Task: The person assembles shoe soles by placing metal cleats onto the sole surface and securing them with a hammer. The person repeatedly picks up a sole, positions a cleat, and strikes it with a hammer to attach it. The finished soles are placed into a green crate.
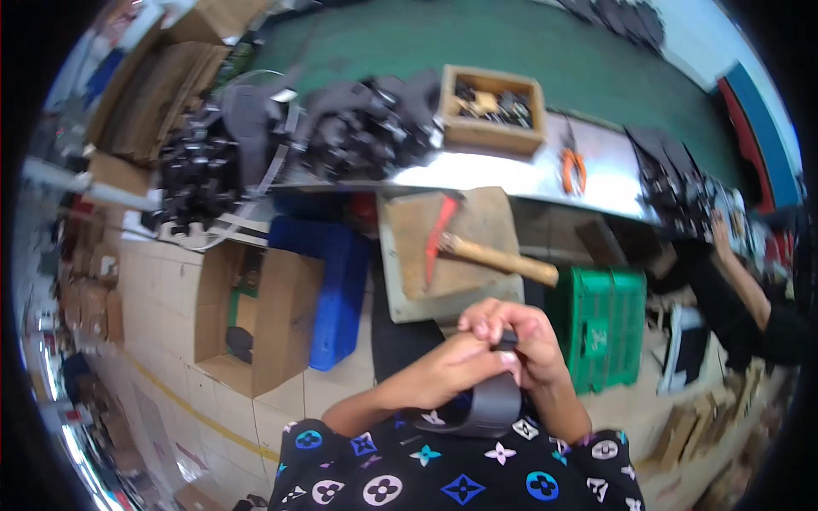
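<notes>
Close to my body, both hands grip a dark grey curved strap [497, 407] with a small black end piece [507, 340]. My left hand [450, 371] pinches it from the left, fingers closed. Curled round the black piece from the right is my right hand [535, 345]. The fingers partly hide the place where strap and end piece meet. Just beyond the hands stands a worn square board [487, 211]. On it lies a hammer [494, 255] with a red head and a wooden handle, the handle pointing right; neither hand touches it.
Beyond the board, a metal-edged bench [481, 173] carries piles of dark straps [371, 128], a wooden box [490, 136] of small parts and orange-handled pliers [573, 170]. A blue crate [341, 298] and cardboard box [294, 315] stand left, a green crate [605, 328] right. A co-worker's arm [741, 272] reaches the bench.
</notes>
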A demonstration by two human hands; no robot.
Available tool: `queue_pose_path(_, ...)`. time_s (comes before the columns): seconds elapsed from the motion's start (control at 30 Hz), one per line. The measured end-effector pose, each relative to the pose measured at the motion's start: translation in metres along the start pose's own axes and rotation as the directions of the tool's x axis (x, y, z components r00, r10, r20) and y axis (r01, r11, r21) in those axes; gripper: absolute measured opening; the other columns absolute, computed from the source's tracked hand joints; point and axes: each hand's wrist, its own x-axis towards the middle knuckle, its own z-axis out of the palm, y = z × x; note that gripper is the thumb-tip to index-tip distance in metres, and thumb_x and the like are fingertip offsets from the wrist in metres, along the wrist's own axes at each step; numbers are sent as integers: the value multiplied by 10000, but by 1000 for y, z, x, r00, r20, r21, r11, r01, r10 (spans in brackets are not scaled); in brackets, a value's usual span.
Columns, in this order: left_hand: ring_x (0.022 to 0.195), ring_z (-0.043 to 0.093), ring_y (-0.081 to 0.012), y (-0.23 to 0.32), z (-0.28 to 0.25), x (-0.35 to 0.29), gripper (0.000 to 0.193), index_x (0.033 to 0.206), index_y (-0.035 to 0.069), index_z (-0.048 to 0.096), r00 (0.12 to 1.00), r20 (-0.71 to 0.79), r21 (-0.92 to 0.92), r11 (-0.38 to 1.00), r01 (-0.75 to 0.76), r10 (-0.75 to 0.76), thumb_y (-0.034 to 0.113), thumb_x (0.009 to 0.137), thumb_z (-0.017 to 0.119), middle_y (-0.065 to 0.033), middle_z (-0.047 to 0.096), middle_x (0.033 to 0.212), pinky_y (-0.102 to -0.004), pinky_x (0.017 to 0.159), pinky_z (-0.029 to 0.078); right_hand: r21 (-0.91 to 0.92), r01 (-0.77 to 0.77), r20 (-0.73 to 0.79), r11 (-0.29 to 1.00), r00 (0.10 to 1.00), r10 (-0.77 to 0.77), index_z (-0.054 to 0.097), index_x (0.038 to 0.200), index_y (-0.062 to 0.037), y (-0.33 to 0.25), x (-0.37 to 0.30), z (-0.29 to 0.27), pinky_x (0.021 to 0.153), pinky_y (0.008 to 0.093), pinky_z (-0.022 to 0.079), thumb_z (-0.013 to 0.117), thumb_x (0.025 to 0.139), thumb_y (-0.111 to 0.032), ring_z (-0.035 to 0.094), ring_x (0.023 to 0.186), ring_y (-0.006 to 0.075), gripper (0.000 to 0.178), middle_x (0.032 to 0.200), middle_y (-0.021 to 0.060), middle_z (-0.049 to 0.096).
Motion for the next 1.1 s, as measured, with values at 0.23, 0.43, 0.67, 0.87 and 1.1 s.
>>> queue_pose_path(0.23, 856, 547, -100, 93, -72, 9, 248, 969, 43, 620, 382, -569, 703, 672, -234, 728, 264, 1038, 530, -32, 627, 941, -273, 801, 449, -641, 20, -352, 767, 881, -317, 584, 1258, 63, -23, 2, -18, 1033, 340, 421, 483, 1044, -260, 579, 1160, 224, 401, 1270, 143, 602)
queue_pose_path(0.43, 929, 595, -282, 173, -188, 28, 372, 1045, -72, 595, -257, -279, 832, 366, 417, 925, 271, 937, 689, -169, 604, 953, -380, 874, 468, -548, -14, -567, 837, 741, -359, 650, 1131, 52, -42, -24, -56, 901, 291, 501, 503, 1031, -173, 655, 962, 160, 287, 1101, 110, 688)
queue_pose_path(0.67, 970, 627, -404, 136, -310, 2, 497, 1105, -24, 667, 306, -506, 652, 126, 748, 806, 374, 817, 744, -205, 649, 1002, -470, 857, 480, -843, -214, -534, 493, 442, -721, 664, 1090, 13, -86, -51, -155, 709, 287, 515, 575, 987, -146, 670, 792, 174, 210, 963, 116, 699)
queue_pose_path(0.87, 988, 642, -352, 148, -268, 14, 482, 1000, 0, 647, 309, -682, 529, 155, 834, 663, 435, 812, 738, -150, 666, 991, -519, 881, 431, -679, -663, 44, -315, 392, -919, 652, 1018, -18, -165, 1, -294, 774, 396, 519, 651, 908, -211, 645, 942, 291, 222, 1002, 138, 660)
queue_pose_path(1.1, 1275, 487, -345, 132, -187, 5, 428, 1196, 68, 588, 72, -206, 543, 53, 838, 976, 344, 884, 688, -132, 500, 1396, -532, 1017, 368, -877, -479, -184, -49, 428, -885, 634, 888, -6, -179, 59, -311, 777, 473, 522, 562, 971, -205, 657, 872, 381, 227, 887, 191, 674)
